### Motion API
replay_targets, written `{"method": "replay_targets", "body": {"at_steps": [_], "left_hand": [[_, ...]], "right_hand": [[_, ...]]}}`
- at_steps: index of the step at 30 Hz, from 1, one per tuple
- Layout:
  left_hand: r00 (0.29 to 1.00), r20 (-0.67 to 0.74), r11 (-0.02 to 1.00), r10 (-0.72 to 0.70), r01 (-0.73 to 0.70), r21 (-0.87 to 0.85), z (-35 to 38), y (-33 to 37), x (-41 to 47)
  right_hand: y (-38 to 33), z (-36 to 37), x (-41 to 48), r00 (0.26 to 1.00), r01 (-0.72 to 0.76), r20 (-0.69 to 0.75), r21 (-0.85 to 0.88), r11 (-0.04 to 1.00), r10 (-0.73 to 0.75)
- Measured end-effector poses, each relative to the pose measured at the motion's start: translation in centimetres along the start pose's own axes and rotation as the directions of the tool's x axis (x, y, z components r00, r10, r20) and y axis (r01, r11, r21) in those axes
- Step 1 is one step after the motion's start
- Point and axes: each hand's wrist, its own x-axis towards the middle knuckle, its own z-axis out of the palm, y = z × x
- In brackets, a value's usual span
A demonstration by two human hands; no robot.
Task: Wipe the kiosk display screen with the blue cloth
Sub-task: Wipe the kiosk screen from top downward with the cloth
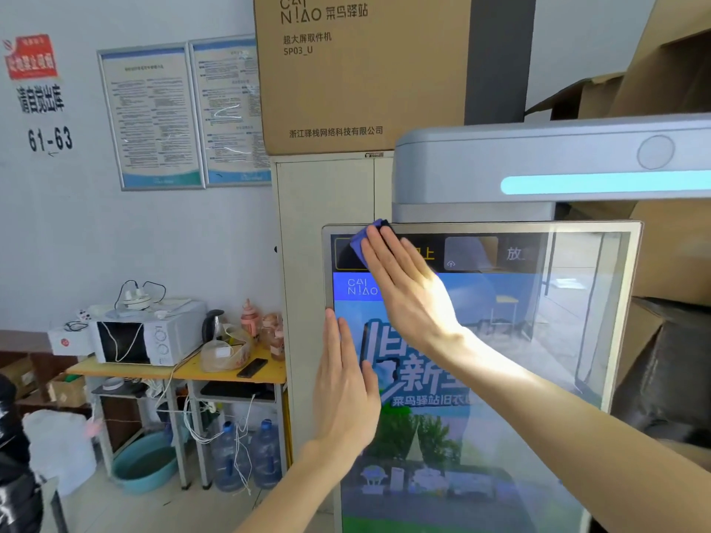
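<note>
The kiosk display screen (519, 340) stands upright in a silver frame, lit with a blue and green advert. My right hand (404, 286) lies flat with straight fingers and presses the blue cloth (363, 242) against the screen's top left corner. Most of the cloth is hidden under the palm; only its upper left edge shows. My left hand (346, 382) rests flat, fingers straight and together, on the left edge of the screen below the other hand.
A grey kiosk head (538, 159) with a cyan light bar overhangs the screen. A beige cabinet (327, 194) with a large cardboard box (365, 71) on top stands behind. To the left, a yellow table (184, 371) carries a microwave (150, 336); water bottles and a basin sit beneath.
</note>
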Motion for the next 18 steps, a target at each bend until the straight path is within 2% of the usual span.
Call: {"method": "replay_targets", "body": {"at_steps": [3,7,12,15,18], "left_hand": [[1.0,-0.007,1.0,-0.002,0.002,-0.002,0.1,0.1,0.0],[1.0,-0.016,1.0,-0.021,0.021,0.014,0.2,0.2,0.1],[0.997,-0.059,0.995,-0.042,0.047,0.086,0.0,1.5,0.1],[0.996,-0.078,0.993,0.035,-0.026,0.113,0.2,2.0,0.5],[0.991,-0.036,0.986,0.13,-0.125,0.106,0.8,2.0,1.0]], "right_hand": [[-1.2,0.3,-0.5,0.999,0.014,0.03,-0.01,1.0,-0.013],[-0.1,-0.3,-3.8,0.988,0.136,0.082,-0.033,0.99,-0.133],[2.3,-1.2,-3.2,0.999,-0.032,0.032,-0.072,0.997,0.035],[1.7,-0.9,-2.2,0.997,-0.076,-0.007,-0.052,0.996,0.076],[1.2,-0.8,-3.2,0.998,-0.045,0.033,-0.017,0.999,0.045]]}}
